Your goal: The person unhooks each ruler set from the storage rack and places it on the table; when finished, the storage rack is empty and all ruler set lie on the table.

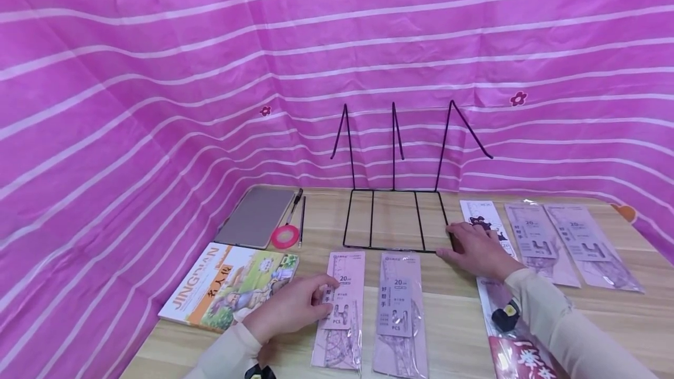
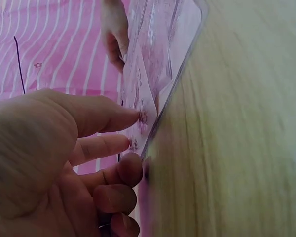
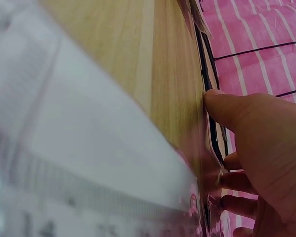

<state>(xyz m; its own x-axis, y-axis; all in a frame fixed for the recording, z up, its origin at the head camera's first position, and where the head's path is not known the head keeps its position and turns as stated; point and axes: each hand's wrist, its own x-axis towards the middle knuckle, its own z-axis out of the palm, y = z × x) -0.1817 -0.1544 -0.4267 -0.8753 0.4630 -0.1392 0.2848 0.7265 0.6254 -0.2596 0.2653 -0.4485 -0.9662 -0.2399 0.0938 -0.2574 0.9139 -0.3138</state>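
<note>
A black wire rack [image 1: 394, 248] with three upright bent prongs stands on the wooden table. My right hand [image 1: 476, 252] holds its near right corner, thumb at the front wire and fingers by the side wire. In the right wrist view, the thumb [image 3: 222, 104] touches the black wire. My left hand [image 1: 292, 307] rests its thumb and index fingertip on a packaged ruler set [image 1: 342, 303] lying flat; its other fingers are bent. In the left wrist view, the clear wrapper [image 2: 153, 74] lies under those fingertips. Right of it lies a second packaged ruler set [image 1: 401, 309].
Two more ruler sets [image 1: 533, 241] lie at the right, by a white cat-printed package [image 1: 476, 210] and a red-printed package [image 1: 518, 361] under the right forearm. Left are a book [image 1: 237, 285], a grey tablet-like board [image 1: 256, 215], pink tape [image 1: 285, 237] and pens [image 1: 302, 221]. Pink striped cloth surrounds the table.
</note>
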